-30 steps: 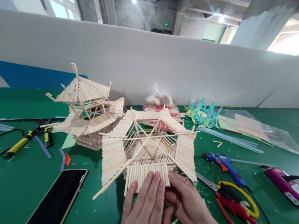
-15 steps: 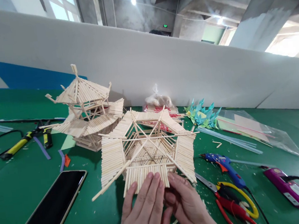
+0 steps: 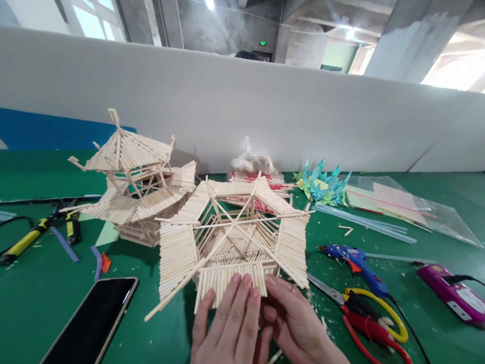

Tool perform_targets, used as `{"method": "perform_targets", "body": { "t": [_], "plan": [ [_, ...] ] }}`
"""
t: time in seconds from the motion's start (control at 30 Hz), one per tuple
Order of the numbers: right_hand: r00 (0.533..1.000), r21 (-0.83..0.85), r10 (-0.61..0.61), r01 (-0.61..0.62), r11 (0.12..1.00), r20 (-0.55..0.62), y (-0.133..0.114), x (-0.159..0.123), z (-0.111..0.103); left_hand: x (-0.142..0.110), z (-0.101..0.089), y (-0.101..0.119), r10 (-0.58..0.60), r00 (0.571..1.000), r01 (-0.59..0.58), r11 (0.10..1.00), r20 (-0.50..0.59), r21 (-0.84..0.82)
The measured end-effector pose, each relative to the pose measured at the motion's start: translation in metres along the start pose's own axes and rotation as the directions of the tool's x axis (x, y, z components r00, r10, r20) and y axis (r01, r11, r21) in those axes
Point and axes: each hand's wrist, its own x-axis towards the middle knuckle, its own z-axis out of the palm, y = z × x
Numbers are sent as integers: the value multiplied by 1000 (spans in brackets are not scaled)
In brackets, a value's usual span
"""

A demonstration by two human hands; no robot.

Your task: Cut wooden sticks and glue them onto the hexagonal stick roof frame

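A pavilion model of thin wooden sticks [image 3: 178,253] stands before me, its open top crossed by long sticks. My left hand [image 3: 226,330] lies over the front roof panel [image 3: 225,283], fingers stretched flat on the sticks and fingertips near the upper edge. At that panel's right end, my right hand [image 3: 296,322] touches the edge with fingers bent and drawn together. Whatever those fingers pinch is hidden. Behind to the left is a second stick pavilion [image 3: 133,188] with a pointed roof and upturned corners.
Right of my hands lie scissors [image 3: 372,319], a blue glue gun [image 3: 357,265] and a purple power box [image 3: 456,292]. A phone [image 3: 73,347] lies at left, yellow-handled pliers [image 3: 28,241] beyond it. Bagged sticks [image 3: 254,172] and a turquoise paper piece [image 3: 323,181] sit by the white partition [image 3: 259,98].
The view has shifted slightly, so everything appears a little further left. Both hands keep nearly the same place on the front panel.
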Motion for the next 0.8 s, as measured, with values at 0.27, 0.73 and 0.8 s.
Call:
{"method": "perform_targets", "body": {
  "t": [0.27,0.73,0.8],
  "plan": [
    [1000,8,12,-12,1000,-22,-2,0,2,-1,3,5,8,1000,-8,1000,1,-26],
    [998,-162,8,-18,987,-61,-6,-30,-33,-20,-8,25,-152,975,135,984,-159,-117],
    [991,-234,-43,12,972,-128,-7,-39,-49,-33,-5,34,-214,967,193,969,-140,-151]
  ]
}}
